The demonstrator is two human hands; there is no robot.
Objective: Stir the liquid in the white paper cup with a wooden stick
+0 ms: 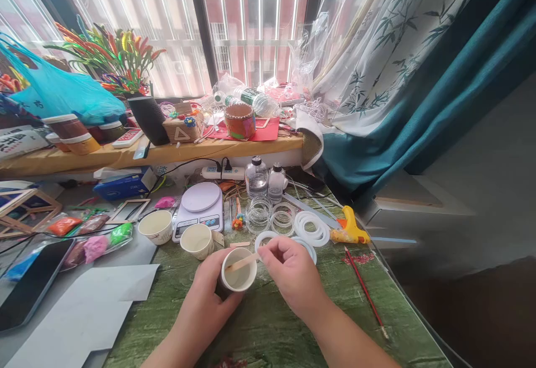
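Gripping the paper cup from its left side, the left hand curls around the wall, fingers along the far side and thumb along the near side; its forearm rises from the near edge, slanting right. The right hand, just right of the cup and apart from the left one, pinches a wooden stick between thumb and forefinger, its other fingers folded in. That forearm slants in from the near right. The stick leans leftward across the cup's right rim, its lower end inside. The cup is at the middle of the green tabletop, nearer than the digital scale. White rings lie beyond the right hand, and a red pencil lies to its right.
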